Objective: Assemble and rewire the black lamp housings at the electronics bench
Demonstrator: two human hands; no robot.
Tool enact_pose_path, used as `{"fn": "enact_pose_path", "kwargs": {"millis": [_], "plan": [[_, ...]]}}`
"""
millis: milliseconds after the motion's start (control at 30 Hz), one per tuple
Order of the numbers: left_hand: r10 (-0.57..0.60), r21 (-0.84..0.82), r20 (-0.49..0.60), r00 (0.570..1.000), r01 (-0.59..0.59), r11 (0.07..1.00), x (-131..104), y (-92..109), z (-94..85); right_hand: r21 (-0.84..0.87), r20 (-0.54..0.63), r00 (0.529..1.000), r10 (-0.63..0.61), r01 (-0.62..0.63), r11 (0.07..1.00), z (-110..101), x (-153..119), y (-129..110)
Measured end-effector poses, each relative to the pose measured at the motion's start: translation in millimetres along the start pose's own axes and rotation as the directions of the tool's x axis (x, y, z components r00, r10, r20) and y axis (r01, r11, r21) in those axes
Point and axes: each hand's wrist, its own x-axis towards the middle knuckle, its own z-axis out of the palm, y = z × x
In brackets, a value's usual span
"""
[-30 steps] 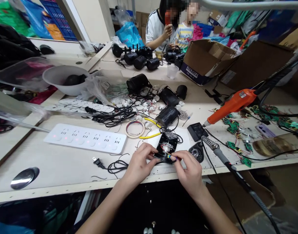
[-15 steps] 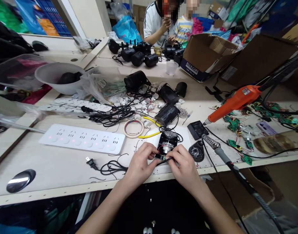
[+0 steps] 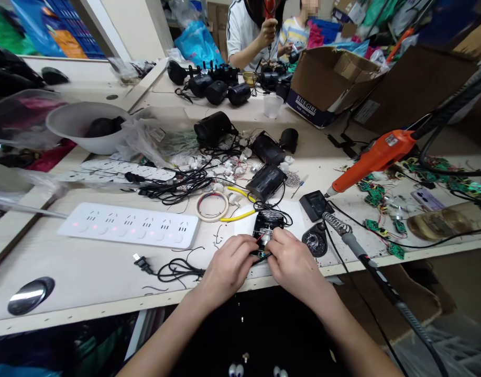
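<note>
A black open housing with a pale motor-like part and a red wire inside lies on a white sheet near the table's front edge. My left hand is closed at its near left corner, fingertips pinching a small circuit board, which is mostly covered. From the right, my right hand reaches over the housing. Its fingers are bent onto the inner parts, and its thumb side grips a black cable beside the board. The exact contact under the fingertips is hidden.
Left stands a white power strip beside a coiled plug cord. Tape, black housings and wires lie behind. To the right are a soldering iron, an orange electric screwdriver and green boards. Two people sit opposite.
My right hand has moved forward and left, its fingers now over the housing's inner parts. The circuit board shows less between my hands. The whole view has shifted slightly.
</note>
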Motion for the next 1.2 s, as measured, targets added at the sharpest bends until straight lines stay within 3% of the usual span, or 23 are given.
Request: {"fn": "enact_pose_path", "kwargs": {"millis": [133,233,367,567,667,733,867,933,1000,1067,1133,1200], "plan": [[0.096,0.096,0.128,0.987,-0.109,0.989,1.7,-0.3,-0.6,0.082,0.020,1.000,0.021,-0.023,0.996,-1.0,-6.2,-0.2],[0.102,0.154,0.185,0.977,-0.131,0.979,1.6,-0.9,-0.6,0.169,-0.028,0.999,0.033,-0.027,0.985,-3.1,-19.3,-2.2],[0.039,0.179,0.159,0.987,-0.068,0.981,-0.6,-1.6,-4.0,0.301,-0.139,0.988,0.071,-0.026,0.953,-1.4,-40.5,-11.7],[-0.011,0.156,0.153,0.988,-0.014,0.988,-6.2,-0.6,-12.8,0.481,-0.101,0.993,0.060,-0.004,0.877,26.9,-41.6,-29.9],[-0.021,0.150,0.148,0.989,-0.001,0.989,-8.7,-0.7,-15.9,0.678,-0.104,0.975,0.196,-0.075,0.731,40.5,-35.4,-33.4],[-0.012,0.146,0.124,0.992,-0.007,0.989,-10.0,-0.5,-17.6,0.804,-0.019,0.949,0.316,-0.173,0.568,43.3,-34.8,-34.0],[0.001,0.140,0.098,0.995,-0.015,0.990,-11.9,1.7,-19.1,0.924,0.167,0.836,0.522,-0.317,0.213,40.2,-40.7,-32.3],[0.004,0.135,0.093,0.996,-0.017,0.991,-12.6,2.7,-18.5,0.939,0.169,0.767,0.619,-0.316,0.135,39.3,-43.1,-29.5],[-0.005,0.125,0.084,0.996,-0.006,0.992,-13.4,2.8,-17.4,0.938,0.108,0.707,0.699,-0.306,0.165,39.7,-43.6,-25.3],[-0.021,0.118,0.084,0.996,0.011,0.993,-14.5,2.4,-16.4,0.897,-0.015,0.686,0.727,-0.312,0.313,39.7,-42.1,-20.5],[-0.032,0.112,0.091,0.995,0.022,0.993,-15.8,2.1,-15.8,0.769,-0.196,0.731,0.653,-0.300,0.565,37.8,-39.8,-16.5],[-0.036,0.101,0.095,0.995,0.026,0.995,-17.4,2.0,-15.4,0.548,-0.372,0.801,0.469,-0.218,0.808,34.5,-37.5,-14.1]]}}
